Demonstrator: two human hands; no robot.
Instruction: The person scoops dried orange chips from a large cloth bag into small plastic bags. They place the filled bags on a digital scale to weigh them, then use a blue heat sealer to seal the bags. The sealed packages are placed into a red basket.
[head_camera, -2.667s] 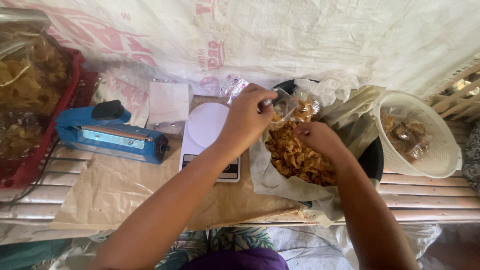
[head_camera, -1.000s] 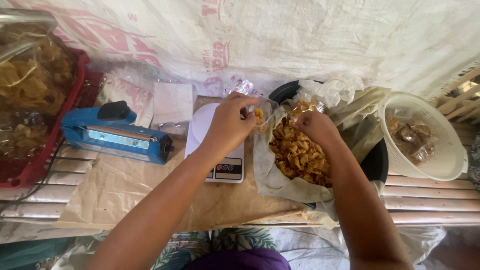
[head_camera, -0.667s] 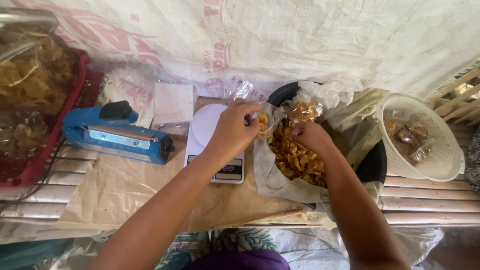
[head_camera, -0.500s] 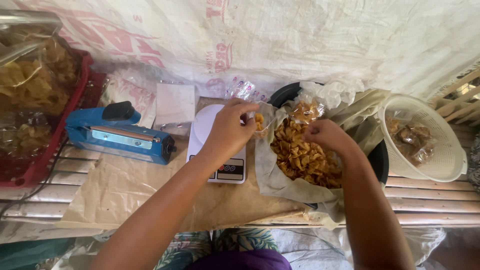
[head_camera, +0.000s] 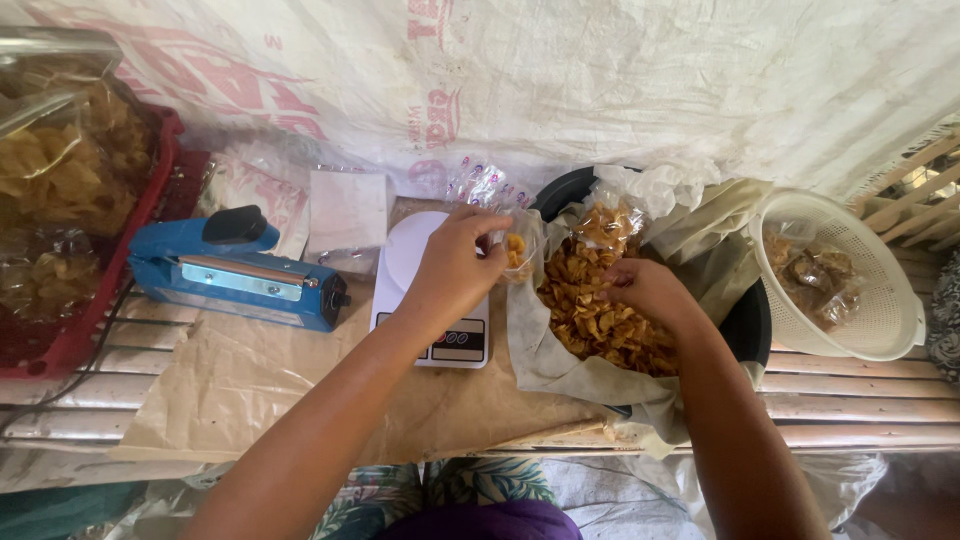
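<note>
Two hands work over a paper-lined black basin (head_camera: 748, 322) heaped with fried chips (head_camera: 590, 315). Left hand (head_camera: 452, 268) is pressed closed on the mouth of a small clear pouch (head_camera: 515, 255), thumb and fingers pinching its rim; the pouch hangs just above the right edge of a white digital scale (head_camera: 425, 290) and already holds a few chips. Right hand (head_camera: 650, 292) is cupped, fingers curled down into the chip heap; whether it grips any chips cannot be told.

Step in hand, as judged: portioning chips into the pouch, at the filling stage, with the pouch only partly charged.

Next move calls for: carrying a handful from the heap to the pouch mouth without spilling, keeping the left pinch wide enough to hold the mouth agape, then resting the pouch on the scale platform.

Adjacent items: a blue impulse sealer (head_camera: 235, 275) left of the scale, a red crate (head_camera: 90, 290) of bagged chips at far left, a white colander (head_camera: 850, 280) at right.
</note>
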